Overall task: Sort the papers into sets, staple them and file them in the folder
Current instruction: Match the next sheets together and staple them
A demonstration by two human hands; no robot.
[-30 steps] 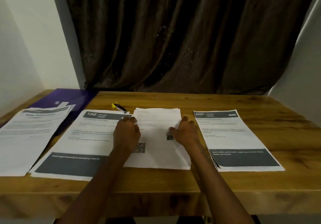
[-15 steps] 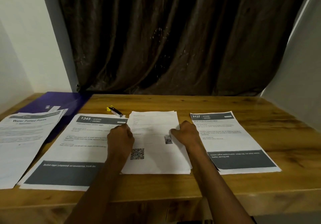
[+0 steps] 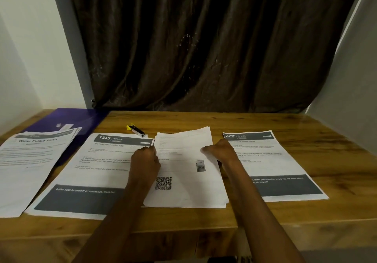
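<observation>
Here two hands (image 3: 145,157) (image 3: 221,150) gripping one of four paper piles (image 3: 183,181)

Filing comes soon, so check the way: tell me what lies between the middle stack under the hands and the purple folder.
The 1345 sheet lies flat between the middle stack and the purple folder; the Water Potted Plants stack covers the folder's near part. Nothing upright blocks it.

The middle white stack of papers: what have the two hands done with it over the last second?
Both hands closed on the middle white stack of papers: the left hand curled at its left edge, the right hand at its right, lifting the top sheet's far end slightly. The sheet headed 1345, sheet headed 2437, purple folder and yellow-and-black stapler stayed put.
</observation>
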